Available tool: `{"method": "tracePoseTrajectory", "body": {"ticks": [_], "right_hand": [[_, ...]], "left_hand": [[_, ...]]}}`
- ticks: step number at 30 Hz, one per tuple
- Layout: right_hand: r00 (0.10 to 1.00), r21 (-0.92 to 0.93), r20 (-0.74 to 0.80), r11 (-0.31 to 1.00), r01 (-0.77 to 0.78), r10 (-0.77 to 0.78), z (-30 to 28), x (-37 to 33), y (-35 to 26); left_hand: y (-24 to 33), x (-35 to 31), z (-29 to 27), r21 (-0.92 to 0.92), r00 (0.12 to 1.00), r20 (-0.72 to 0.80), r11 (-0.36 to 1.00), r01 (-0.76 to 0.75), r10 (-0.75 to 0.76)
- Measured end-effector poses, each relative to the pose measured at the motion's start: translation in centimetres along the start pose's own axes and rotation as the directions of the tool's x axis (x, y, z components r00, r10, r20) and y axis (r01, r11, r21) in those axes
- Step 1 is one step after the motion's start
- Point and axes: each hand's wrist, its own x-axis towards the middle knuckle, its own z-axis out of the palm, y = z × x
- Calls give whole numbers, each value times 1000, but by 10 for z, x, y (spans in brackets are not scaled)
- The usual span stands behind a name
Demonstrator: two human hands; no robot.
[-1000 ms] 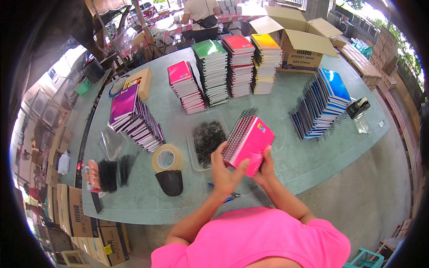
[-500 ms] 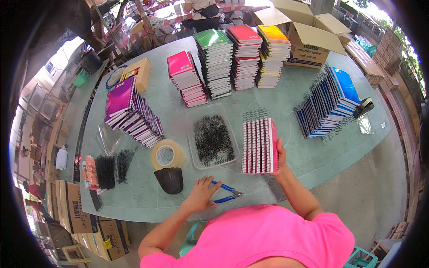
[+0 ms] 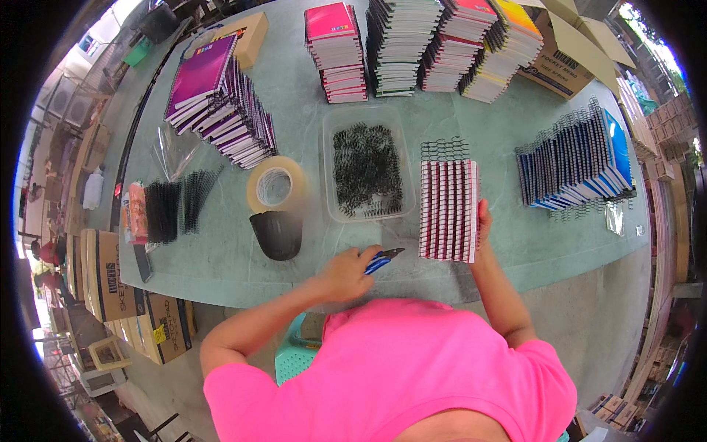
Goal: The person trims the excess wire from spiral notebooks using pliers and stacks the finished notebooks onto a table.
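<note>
My left hand (image 3: 345,275) is closed round the blue handles of a pair of wire cutters (image 3: 379,259), whose dark jaws point right. Against the right side of a stack of spiral notebooks (image 3: 449,210) rests my right hand (image 3: 483,225), its fingers mostly hidden behind it. The stack shows its bound edges, with dark red and white bands, and black wire coils stick out at its far end. Left of the stack, a clear plastic tub (image 3: 331,199) holds many loose black coils (image 3: 367,166).
A tape roll (image 3: 254,184) touches a black rounded piece (image 3: 278,237) at left. Purple notebooks (image 3: 199,74) stand behind it, blue ones (image 3: 571,169) at right, pink ones (image 3: 331,26) among others at the back. Black coil bundles (image 3: 162,212) lie far left; a carton (image 3: 556,66) stands back right.
My left hand has closed on the wire cutters and lifted their handles together. The view has tipped nearer, so the table's things sit higher. My right hand stays at the notebook stack.
</note>
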Motion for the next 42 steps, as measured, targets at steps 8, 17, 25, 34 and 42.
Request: {"method": "tracePoseTrajectory", "body": {"ticks": [8, 17, 25, 34, 42], "right_hand": [[989, -97, -62, 985, -142, 136, 14, 13, 0], [992, -118, -31, 985, -128, 125, 25, 20, -3], [988, -187, -35, 970, -153, 149, 36, 21, -4], [982, -239, -39, 953, -187, 183, 38, 27, -6], [980, -246, -40, 948, -200, 196, 41, 34, -16]], "left_hand": [[24, 29, -122, 20, 974, -222, 999, -46, 50], [36, 49, -156, 443, 919, -250, 880, -173, 306], [37, 49, -158, 767, 881, -192, 627, -140, 432], [27, 51, -157, 675, 986, -103, 737, -28, 132], [26, 51, -157, 733, 848, -295, 674, -95, 440]]}}
